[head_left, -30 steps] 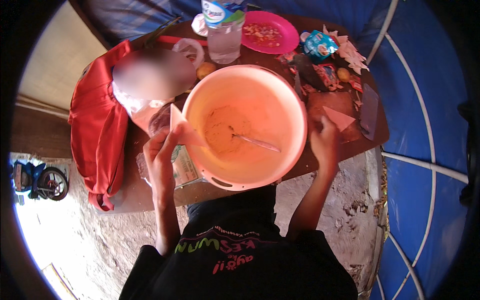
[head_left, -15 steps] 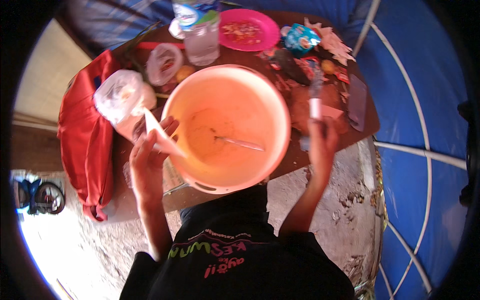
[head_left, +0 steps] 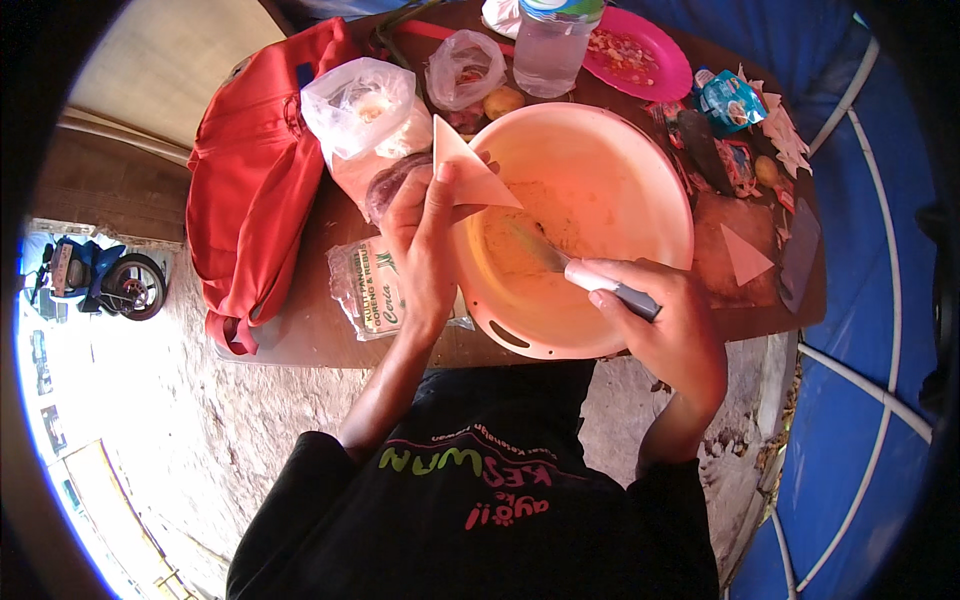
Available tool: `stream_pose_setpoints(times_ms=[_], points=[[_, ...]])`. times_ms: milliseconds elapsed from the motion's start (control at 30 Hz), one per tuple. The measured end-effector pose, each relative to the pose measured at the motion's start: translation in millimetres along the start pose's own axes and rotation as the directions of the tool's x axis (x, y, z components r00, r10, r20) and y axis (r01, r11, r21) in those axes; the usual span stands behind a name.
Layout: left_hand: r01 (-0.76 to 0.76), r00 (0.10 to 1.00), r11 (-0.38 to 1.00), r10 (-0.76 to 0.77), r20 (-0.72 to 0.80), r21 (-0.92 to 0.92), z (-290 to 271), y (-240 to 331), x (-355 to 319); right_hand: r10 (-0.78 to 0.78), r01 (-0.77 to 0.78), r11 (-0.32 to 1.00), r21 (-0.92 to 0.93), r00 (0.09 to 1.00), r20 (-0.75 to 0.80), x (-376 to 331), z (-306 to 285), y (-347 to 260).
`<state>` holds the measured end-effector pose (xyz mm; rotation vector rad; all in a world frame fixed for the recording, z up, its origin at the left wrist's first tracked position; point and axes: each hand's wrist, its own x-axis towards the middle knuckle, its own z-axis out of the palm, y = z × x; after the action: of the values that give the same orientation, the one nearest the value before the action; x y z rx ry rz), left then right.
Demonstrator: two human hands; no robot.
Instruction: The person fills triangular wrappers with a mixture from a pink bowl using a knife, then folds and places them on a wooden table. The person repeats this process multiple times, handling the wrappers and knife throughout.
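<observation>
Left hand (head_left: 425, 235): fingers partly curled and closed on a pale triangular piece (head_left: 470, 175), thumb on the near face, the other fingers largely behind it. The piece is held up over the left side of the basin (head_left: 655, 195), one corner pointing away from the person and another pointing right over the basin's interior.

Right hand (head_left: 670, 325): fingers wrapped round the white and grey handle of a knife (head_left: 590, 272), no gap visible in the grip. The blade slants away and to the left over the basin; its outline is blurred, and whether it touches the contents cannot be determined. A brownish, crumbly residue (head_left: 540, 195) covers part of the basin's floor.

The basin stands on the brown worktop (head_left: 300, 280), its slotted handle toward the person. To its right, a second pale triangle (head_left: 745, 257) lies flat on a reddish-brown square board (head_left: 715, 215). To its left, partly behind the left forearm, lies a labelled clear packet (head_left: 385, 290). Farther left are an open white plastic bag (head_left: 358, 105) and a red cloth bag (head_left: 245, 180). Beyond the basin are a round yellowish fruit (head_left: 503, 101), a clear bottle (head_left: 550, 60) and a bright pink plate (head_left: 678, 75) bearing chopped food.
</observation>
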<state>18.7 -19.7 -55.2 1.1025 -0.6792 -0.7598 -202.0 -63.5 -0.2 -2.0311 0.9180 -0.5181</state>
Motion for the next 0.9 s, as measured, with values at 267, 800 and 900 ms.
stream_pose_setpoints(times_ms=[267,800,900], points=[[0.000,1.000,0.999,0.001,-0.019,0.052,-0.2,-4.6,-1.4,0.109,-0.092,0.980,-0.174,0.990,0.093,5.8,4.4,-7.7],[-0.063,0.983,0.989,0.039,-0.179,-0.131,5.3,-6.7,-5.3,0.350,-0.499,0.790,0.356,0.844,0.405,13.8,-10.6,19.0],[-0.010,0.980,0.972,-0.037,-0.195,-0.236,-4.4,0.9,2.9,0.298,-0.449,0.778,0.439,0.879,0.371,10.1,-17.5,20.3]])
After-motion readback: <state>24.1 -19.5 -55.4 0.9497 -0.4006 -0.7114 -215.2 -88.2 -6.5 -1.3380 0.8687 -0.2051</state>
